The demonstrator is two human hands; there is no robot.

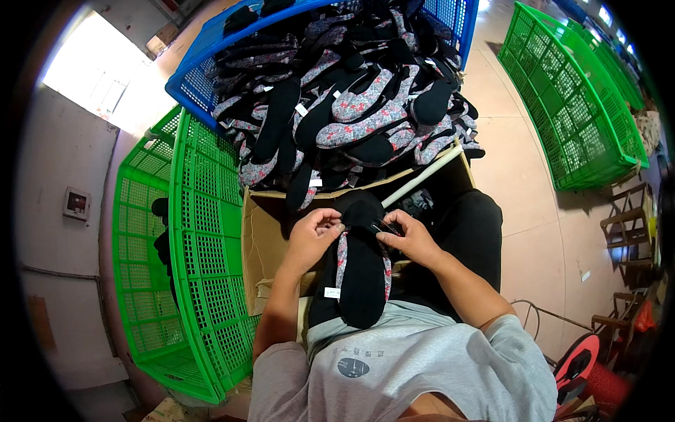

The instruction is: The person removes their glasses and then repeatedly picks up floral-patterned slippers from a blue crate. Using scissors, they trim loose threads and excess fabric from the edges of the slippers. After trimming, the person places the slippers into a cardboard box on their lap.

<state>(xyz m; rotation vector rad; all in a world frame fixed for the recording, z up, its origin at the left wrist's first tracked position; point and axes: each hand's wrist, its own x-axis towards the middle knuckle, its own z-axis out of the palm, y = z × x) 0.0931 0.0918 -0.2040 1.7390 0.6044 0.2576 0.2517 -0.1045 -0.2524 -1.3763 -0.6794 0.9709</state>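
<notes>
A fabric slipper (362, 274) with a black sole side and grey-and-red floral edging lies over my lap, its black toe pointing away from me. A small white label sticks out at its left side. My left hand (316, 235) pinches the slipper's left edge just below the toe. On the opposite edge my right hand (411, 239) is closed with thumb and fingers together. Something thin and dark shows by the right fingertips, too small to name. Just beyond my hands rises a heap of similar floral-and-black slippers (358, 126).
The heap fills a blue plastic crate (191, 83) above a cardboard box (264, 239), with a pale rod (425, 176) across the box. Green crates stand at left (211, 260) and far right (569, 98). Wooden racks (626, 225) and a red-rimmed wheel (578, 359) are at right.
</notes>
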